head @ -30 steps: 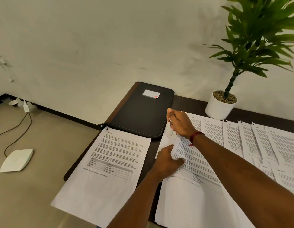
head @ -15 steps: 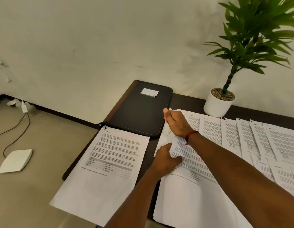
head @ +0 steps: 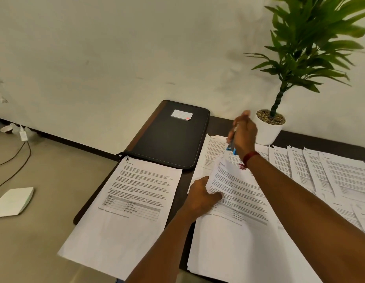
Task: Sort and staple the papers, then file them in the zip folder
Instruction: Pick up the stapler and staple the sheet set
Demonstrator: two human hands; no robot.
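**Clerk:** While the stapling step stands open, what is entered for the hands?

**Keeper:** Item one, left hand (head: pixel 200 198): fingers curled round the left edge of the paper set (head: pixel 238 193), thumb on top, top-left corner raised off the pile beneath. Item two, right hand (head: pixel 244 132): held above the table (head: pixel 219 121), fingers closed round a small blue stapler (head: pixel 231 148); blurred, so named by judgement.

**Clerk:** And the bearing?

**Keeper:** Raised corner lies just below the stapler, on the person's side of it; the set's long axis runs away from the person; the right hand is nearer that corner, so the stapler likely has only to drop onto it. Item three, zip folder (head: pixel 171 137): black, closed, flat at the table's far left, left of both hands; one fastened set (head: pixel 126 203) just in front of it; loose sheets (head: pixel 324 172) fanned to the right.
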